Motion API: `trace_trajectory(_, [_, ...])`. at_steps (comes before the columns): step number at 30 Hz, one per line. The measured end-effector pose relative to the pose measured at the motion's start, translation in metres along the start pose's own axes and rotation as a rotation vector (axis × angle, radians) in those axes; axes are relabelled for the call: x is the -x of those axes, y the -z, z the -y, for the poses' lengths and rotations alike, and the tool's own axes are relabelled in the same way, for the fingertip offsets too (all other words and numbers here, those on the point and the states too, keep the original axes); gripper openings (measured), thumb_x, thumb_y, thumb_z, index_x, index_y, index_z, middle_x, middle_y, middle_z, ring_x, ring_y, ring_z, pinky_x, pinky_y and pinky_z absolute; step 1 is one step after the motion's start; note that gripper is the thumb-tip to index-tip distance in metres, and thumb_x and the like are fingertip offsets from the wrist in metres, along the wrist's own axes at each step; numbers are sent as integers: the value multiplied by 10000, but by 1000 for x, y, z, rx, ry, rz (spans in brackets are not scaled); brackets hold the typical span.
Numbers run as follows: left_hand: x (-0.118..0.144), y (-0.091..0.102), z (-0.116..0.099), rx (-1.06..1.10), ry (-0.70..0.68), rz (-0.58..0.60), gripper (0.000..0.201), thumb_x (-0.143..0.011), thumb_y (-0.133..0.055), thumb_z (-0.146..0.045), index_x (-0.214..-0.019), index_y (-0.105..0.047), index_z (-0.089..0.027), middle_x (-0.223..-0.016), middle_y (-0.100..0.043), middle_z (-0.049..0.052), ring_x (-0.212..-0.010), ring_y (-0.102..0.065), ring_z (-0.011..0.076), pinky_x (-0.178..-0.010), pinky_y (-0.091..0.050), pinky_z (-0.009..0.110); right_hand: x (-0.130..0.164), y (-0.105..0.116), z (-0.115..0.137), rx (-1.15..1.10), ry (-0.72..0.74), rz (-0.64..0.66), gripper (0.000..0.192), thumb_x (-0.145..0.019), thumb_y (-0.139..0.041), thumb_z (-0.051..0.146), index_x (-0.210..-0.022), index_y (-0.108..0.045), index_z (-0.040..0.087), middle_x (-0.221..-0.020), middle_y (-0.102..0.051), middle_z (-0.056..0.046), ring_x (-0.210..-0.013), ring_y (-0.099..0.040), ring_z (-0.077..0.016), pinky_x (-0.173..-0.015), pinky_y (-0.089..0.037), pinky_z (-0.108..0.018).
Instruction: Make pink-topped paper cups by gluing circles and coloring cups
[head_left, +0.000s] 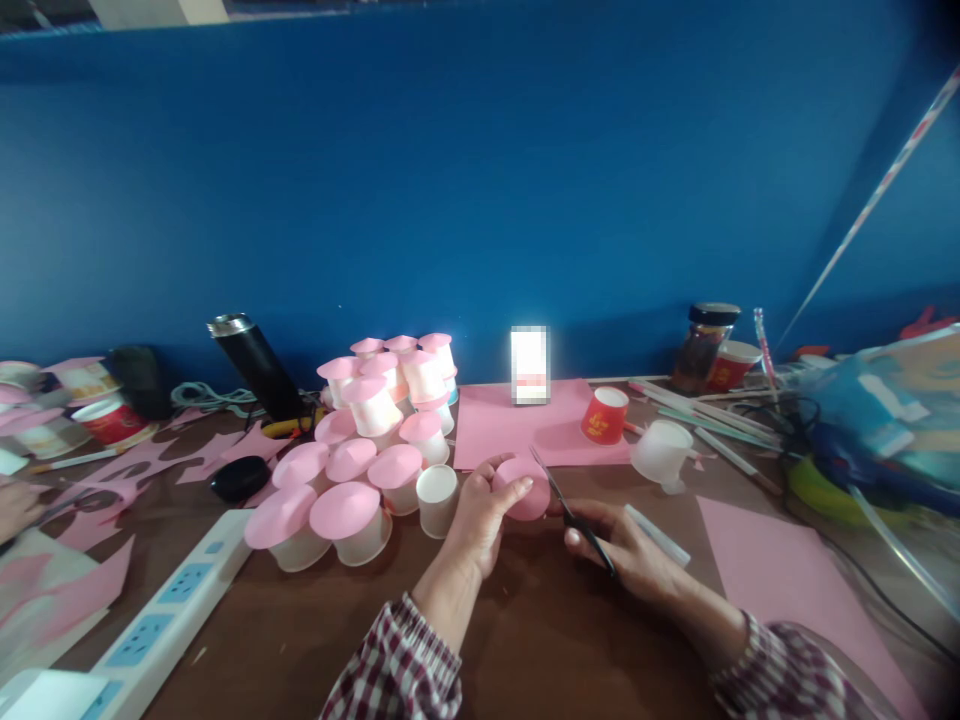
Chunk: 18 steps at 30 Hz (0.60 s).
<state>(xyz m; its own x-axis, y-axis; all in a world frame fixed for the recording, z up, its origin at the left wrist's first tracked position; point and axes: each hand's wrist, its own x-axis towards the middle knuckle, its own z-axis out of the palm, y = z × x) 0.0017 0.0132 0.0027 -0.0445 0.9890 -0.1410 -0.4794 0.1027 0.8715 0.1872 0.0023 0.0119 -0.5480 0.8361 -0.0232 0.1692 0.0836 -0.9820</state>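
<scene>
Between thumb and fingers, my left hand [484, 515] grips a round pink paper disc [523, 492] above the brown table. My right hand [626, 550] holds a black-handled pair of scissors [574, 518], its blades angled up along the disc's right edge. Whether the blades touch the paper I cannot tell. Just left of my left hand stands a white paper cup [437, 500] without a lid. Beyond it is a cluster of paper cups topped with pink paper cones [346, 510], some stacked higher at the back.
A pink sheet [487, 430] lies behind my hands, with a lit screen [530, 365] and a red cup [604, 416] there. A power strip [176, 590] and black flask [255, 365] stand left. Another person's hand [19, 508] shows at the left edge. A clear cup [661, 450] stands right.
</scene>
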Motion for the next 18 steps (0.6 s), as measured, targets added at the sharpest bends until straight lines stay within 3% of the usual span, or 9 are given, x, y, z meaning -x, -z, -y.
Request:
trace_trajectory(12, [2, -2, 0, 1, 22, 5, 534, -622, -785, -217, -1097, -554, -144, -863, -674, 38, -776, -615, 143, -769, -466, 298, 0, 0, 2, -11, 4, 18, 541, -794, -616, 494, -1232, -604, 175, -931, -704, -60, -780, -629, -212, -800, -493, -333])
trace_trajectory(18, [3, -1, 0, 8, 24, 13, 543, -624, -787, -219, -1106, -551, -139, -868, -676, 44, -783, -616, 146, -773, -467, 303, -1, 1, -1, -36, 14, 13, 553, -799, -617, 484, -1254, -583, 171, -1083, -672, -86, -835, -625, -218, -808, -496, -334])
